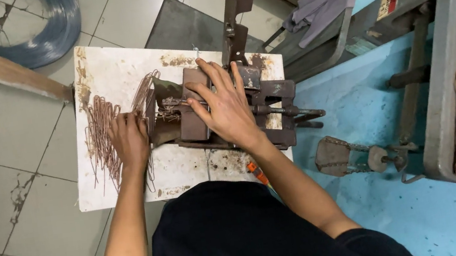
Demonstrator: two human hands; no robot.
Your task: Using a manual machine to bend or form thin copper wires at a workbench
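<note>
Hands: left (129,139) on wires (104,140), right (225,107) spread, maybe pressing jig (191,121).

Wire pieces (101,137) left of bending jig (225,107) (both on table (113,73))

Copper-coloured wire pieces (101,137): thin, bent, loosely fanned flat at the table's left side. Rusty brown metal jig (220,114): blocky, upright at table centre, wire ends touching its left edge.

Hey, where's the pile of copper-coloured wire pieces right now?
In the head view, the wire pieces lie on the left part of the white tabletop, just left of the rusty bending jig, with the left hand resting on them.
</note>
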